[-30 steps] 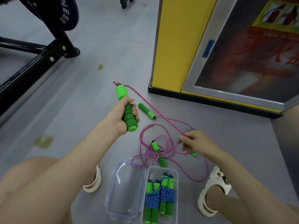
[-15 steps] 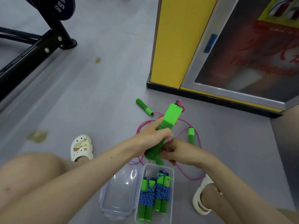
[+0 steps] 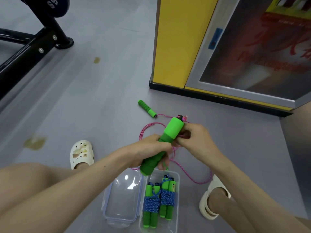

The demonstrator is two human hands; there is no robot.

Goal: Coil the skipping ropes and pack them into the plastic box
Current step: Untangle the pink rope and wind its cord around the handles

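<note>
White letters "SS" show on the dark pad [image 3: 53, 4] of the black exercise frame [image 3: 28, 52] at upper left. The large red characters on the poster [image 3: 269, 52] behind the glass are too blurred to read, as is the blue sticker [image 3: 215, 38] on the grey door frame [image 3: 200, 52].

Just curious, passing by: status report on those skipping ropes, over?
Left hand grips green handle; right hand pinches pink rope beside it. Two blue ropes coiled in box. Nothing in the way.

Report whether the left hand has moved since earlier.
Yes. The left hand, holding a thick green foam grip, moved right and nearer, from beside the loose green grip towards the clear plastic box.
</note>
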